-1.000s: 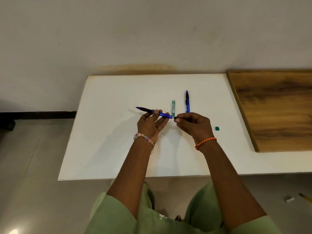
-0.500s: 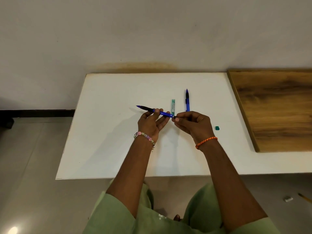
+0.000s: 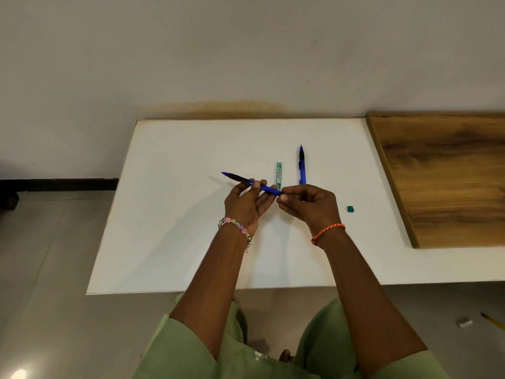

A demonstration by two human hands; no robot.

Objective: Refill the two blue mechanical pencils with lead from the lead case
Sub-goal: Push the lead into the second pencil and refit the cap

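My left hand (image 3: 247,203) holds a blue mechanical pencil (image 3: 266,188) above the white table (image 3: 175,220), tip pointing up-left. My right hand (image 3: 308,205) pinches the pencil's rear end between thumb and fingers; what sits between those fingertips is too small to tell. Just behind the hands lies the green lead case (image 3: 278,172). To its right the second blue pencil (image 3: 301,165) lies on the table, tip pointing away from me. A small teal cap (image 3: 350,209) rests on the table to the right of my right hand.
A wooden board (image 3: 448,176) covers the table's right part. A wall stands right behind the table. On the floor at the lower right lie a small white object (image 3: 465,322) and a yellow pencil (image 3: 493,321). My green-clad knees are below the front edge.
Both hands stay on the pencil with almost no shift; the right fingers keep working at its rear end. The view has drifted slightly.
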